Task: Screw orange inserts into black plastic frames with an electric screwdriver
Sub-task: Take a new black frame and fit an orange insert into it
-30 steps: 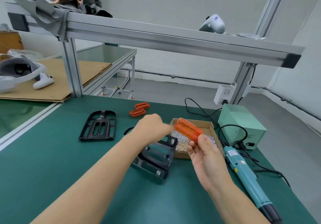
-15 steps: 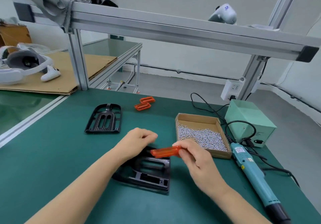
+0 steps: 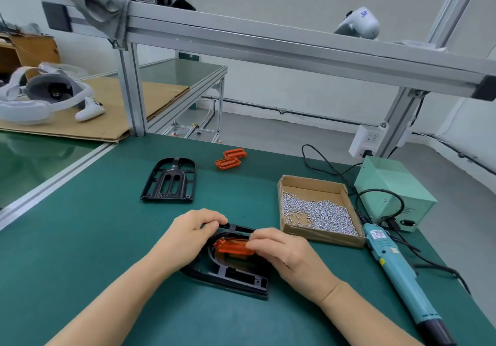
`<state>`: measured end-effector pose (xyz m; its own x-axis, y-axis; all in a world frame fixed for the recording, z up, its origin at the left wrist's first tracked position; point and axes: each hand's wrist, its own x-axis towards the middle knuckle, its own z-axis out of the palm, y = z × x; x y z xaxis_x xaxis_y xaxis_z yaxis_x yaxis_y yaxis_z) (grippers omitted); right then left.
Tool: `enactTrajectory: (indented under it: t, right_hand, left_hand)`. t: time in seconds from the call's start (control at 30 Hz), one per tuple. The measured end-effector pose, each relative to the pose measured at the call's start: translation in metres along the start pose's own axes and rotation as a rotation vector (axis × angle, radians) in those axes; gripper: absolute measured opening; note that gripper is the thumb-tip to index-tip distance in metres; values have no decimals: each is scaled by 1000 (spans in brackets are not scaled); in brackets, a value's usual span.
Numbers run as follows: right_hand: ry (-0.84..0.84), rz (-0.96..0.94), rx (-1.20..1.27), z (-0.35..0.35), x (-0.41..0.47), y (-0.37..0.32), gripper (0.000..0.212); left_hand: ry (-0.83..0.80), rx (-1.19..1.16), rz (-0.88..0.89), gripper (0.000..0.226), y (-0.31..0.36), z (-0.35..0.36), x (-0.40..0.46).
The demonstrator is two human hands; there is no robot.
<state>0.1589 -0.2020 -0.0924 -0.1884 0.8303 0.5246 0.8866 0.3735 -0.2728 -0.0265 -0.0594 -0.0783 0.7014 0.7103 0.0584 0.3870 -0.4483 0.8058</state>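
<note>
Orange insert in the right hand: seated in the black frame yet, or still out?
Not seated: the translucent orange plastic insert sits tilted over the black plastic frame's arched opening, pinched by the right hand; the left hand grips the frame's top edge.

Right hand (image 3: 290,254) hides the orange insert's (image 3: 232,246) end, seemingly seated

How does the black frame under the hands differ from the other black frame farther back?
The near frame is held by the left hand, and the right hand sets an orange insert in it; the far frame lies untouched, with no insert. Both are black and rest on the green mat.
</note>
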Motion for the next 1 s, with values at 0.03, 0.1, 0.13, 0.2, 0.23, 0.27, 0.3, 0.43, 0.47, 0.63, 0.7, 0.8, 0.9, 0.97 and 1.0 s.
enactTrajectory:
  t: [0.03,0.1,0.13,0.2,0.23,0.27,0.3,0.43,0.47,0.63,0.7,0.8,0.9,0.97,1.0]
  right_hand:
    - [-36,-10,-21,-2,-3,2,16]
    - [-78,-21,-55,-7,-8,6,14]
    - [-91,-26,-71,-9,-8,6,14]
    - [-105,-34,-83,-11,-7,5,17]
    - [-102,-22,-68,-11,-6,3,16]
    - [-94,6,-44,-10,-6,1,14]
    - [-78,50,-20,-9,-6,-1,13]
    - [-64,251,67,-8,-2,-9,27]
    - [-92,270,77,-7,2,-10,31]
    - [-312,234,-42,-7,30,-15,38]
    - [-367,194,-123,-7,35,-15,40]
    - [-397,152,-187,-9,34,-15,40]
    - [-423,143,-197,-10,32,-16,36]
    - [-449,152,-188,-10,33,-18,33]
    - [-459,165,-179,-10,33,-19,32]
  left_hand:
    - [-14,0,22,28,-1,-1,-1]
    - [-35,31,76,21,-1,-1,-3]
    - [-46,67,96,17,-1,-1,-4]
    - [-77,157,111,20,0,-1,-4]
    - [-91,209,117,24,1,-1,-5]
    - [-98,259,125,28,2,0,-5]
    - [-97,296,132,30,3,0,-6]
    - [-103,339,129,33,4,2,-4]
    - [-107,348,129,30,4,2,-4]
    - [-110,376,139,25,4,3,-2]
    - [-104,363,132,24,4,3,-2]
    - [-59,280,113,12,4,3,-4]
    - [-26,98,17,18,4,2,-6]
    - [-4,120,-15,21,2,4,-6]
    - [16,153,-25,23,1,5,-6]
